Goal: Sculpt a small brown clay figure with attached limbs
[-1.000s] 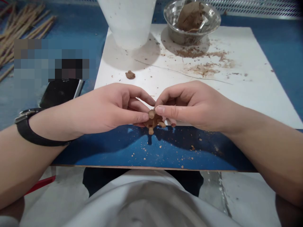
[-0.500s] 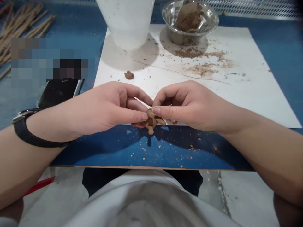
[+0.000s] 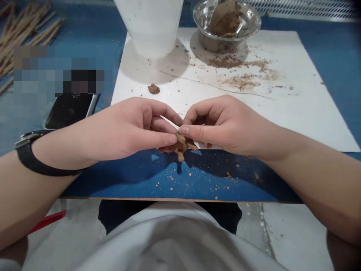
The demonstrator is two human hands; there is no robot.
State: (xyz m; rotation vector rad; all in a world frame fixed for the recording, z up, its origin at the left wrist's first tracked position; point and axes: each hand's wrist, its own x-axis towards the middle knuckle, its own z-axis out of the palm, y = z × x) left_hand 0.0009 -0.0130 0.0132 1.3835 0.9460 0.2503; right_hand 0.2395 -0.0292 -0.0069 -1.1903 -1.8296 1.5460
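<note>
Between my two hands is a small brown clay figure [image 3: 181, 146] with several stubby prongs sticking out toward me. My left hand [image 3: 135, 128] is closed on its left side, the thumb pressed against it and the fingers behind. The thumb and index finger of my right hand [image 3: 222, 122] pinch at its top. The figure is held just above the front edge of a white board [image 3: 299, 124]. My fingers hide its far side.
A small clay lump [image 3: 153, 89] and a thin wire [image 3: 214, 87] lie on the board. Behind stand a white bucket [image 3: 150, 26] and a steel bowl [image 3: 203, 37] holding brown clay [image 3: 224, 19]. On the blue table [image 3: 118, 184] are a phone [image 3: 69, 111], thin sticks [image 3: 31, 34] and crumbs.
The clay figure has shifted very slightly to the right. My right thumb has slid a little up and left over its top. Both hands otherwise keep their place.
</note>
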